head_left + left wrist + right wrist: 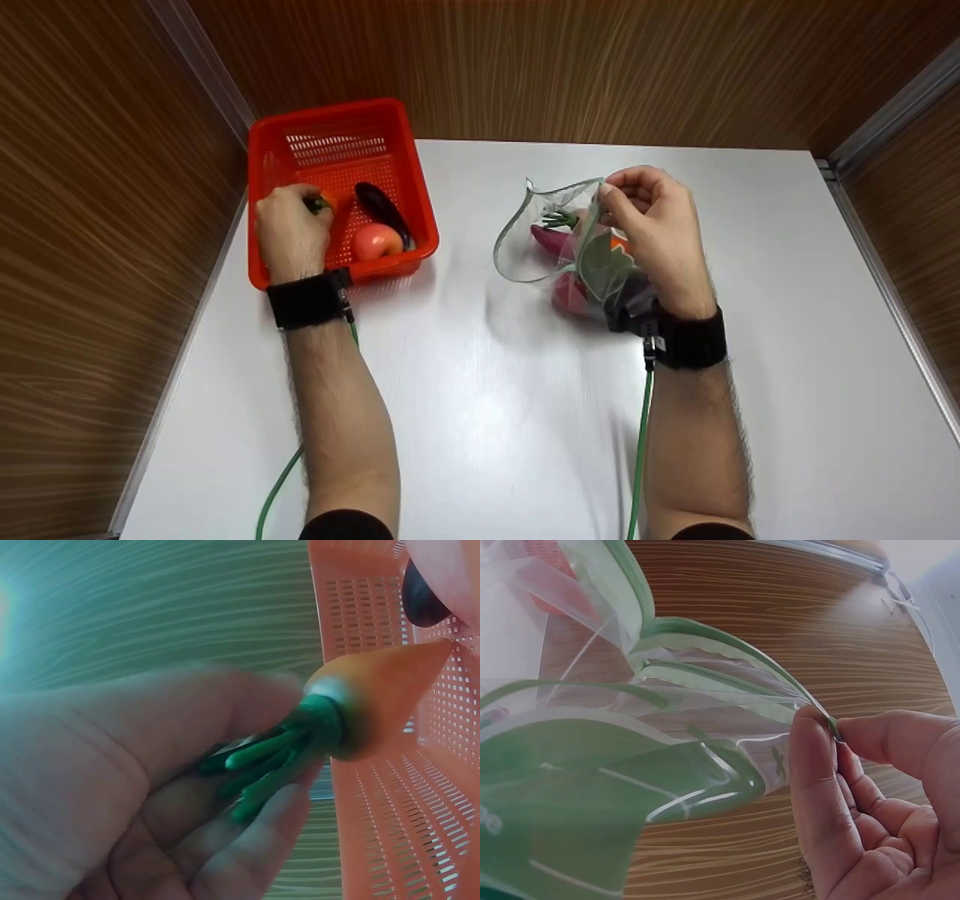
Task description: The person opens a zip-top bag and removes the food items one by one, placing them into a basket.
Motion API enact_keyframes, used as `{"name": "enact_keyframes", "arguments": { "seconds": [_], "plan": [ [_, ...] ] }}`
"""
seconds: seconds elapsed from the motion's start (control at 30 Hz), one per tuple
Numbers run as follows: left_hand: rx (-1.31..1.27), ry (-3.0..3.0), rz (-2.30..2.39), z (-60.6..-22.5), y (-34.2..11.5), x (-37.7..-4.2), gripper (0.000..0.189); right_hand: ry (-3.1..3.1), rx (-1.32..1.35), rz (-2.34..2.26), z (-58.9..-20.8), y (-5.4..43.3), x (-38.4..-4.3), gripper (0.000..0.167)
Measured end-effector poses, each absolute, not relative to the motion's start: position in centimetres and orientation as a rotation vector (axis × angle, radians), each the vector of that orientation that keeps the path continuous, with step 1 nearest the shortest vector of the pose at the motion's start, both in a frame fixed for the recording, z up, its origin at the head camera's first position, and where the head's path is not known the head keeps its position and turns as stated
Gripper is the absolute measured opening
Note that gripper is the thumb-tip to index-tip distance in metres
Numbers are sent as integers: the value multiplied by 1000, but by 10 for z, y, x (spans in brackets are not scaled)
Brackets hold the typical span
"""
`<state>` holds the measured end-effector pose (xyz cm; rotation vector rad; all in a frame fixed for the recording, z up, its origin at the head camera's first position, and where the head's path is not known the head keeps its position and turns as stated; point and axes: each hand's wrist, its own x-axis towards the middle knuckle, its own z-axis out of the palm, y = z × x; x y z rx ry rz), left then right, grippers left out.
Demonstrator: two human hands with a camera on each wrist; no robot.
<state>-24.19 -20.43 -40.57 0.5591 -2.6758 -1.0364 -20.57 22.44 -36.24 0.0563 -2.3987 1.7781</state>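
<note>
My left hand (294, 229) is at the left side of the red basket (420, 202). In the left wrist view its fingers pinch the green stalks of an orange carrot (382, 694), whose tip points into the basket. A dark eggplant (384, 210) and a pink apple (376, 241) lie in the basket beside it. On the right, my right hand (660, 225) pinches the edge of a clear zip bag (517, 255) with green print; the bag's mouth gapes toward the left. Inside the bag are a purple vegetable (551, 238), a pink item (570, 294) and other produce, partly hidden by the print.
The white table (480, 420) lies under both arms. Wood-grain panels (525, 67) rise at the back and both sides, the left one close to the basket. A green cable (639, 450) runs from each wrist strap down across the table.
</note>
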Motion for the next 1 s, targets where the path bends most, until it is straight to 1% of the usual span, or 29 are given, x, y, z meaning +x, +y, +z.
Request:
{"name": "enact_keyframes", "arguments": {
  "seconds": [0.27,0.37,0.7,1.0],
  "plan": [
    [539,-2771,-1114,-399,-203,-241,54,-2409,49,1770,-362,225,-206,17],
    [511,-2763,-1133,-396,-200,-240,56,-2410,43,1767,-362,225,-205,17],
    [372,-2696,-1116,-385,-182,-238,51,-2415,11,1770,-363,229,-206,20],
    [160,-2666,-1081,-373,-144,-232,46,-2367,46,1791,-364,230,-206,16]
  ]
}}
